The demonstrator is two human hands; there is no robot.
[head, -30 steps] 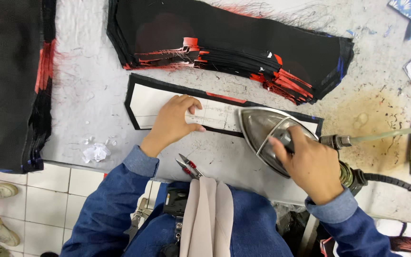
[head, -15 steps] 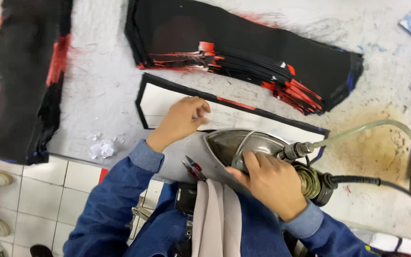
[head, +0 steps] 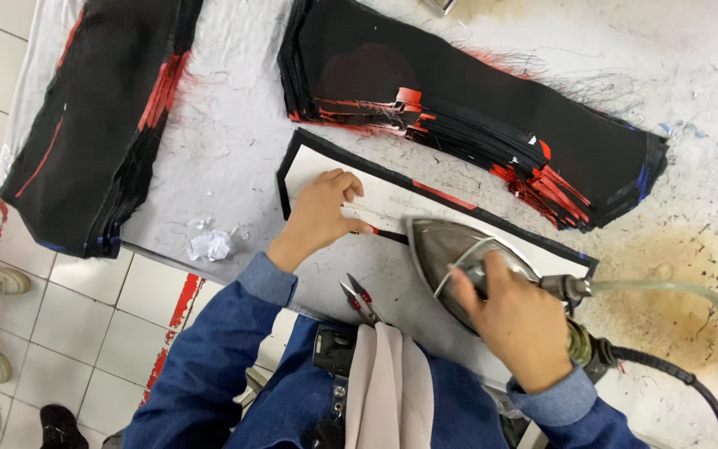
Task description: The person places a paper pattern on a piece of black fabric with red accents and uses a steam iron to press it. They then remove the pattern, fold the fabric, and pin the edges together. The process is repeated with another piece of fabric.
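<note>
Right hand [head: 518,324] gripping steam iron [head: 459,254] handle, soleplate resting on white template [head: 392,204]. Left hand [head: 319,212] lying flat, unclenched, pressing template left of iron. Template lying on black fabric piece [head: 492,218]. Black fabric stack [head: 475,116] lying beyond iron; snips [head: 359,298] lying near iron.

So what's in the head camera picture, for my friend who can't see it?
A person's right hand grips a steam iron on a white-lined black fabric piece, while the left hand presses it flat. Stacks of black and red fabric pieces lie on the table.
</note>
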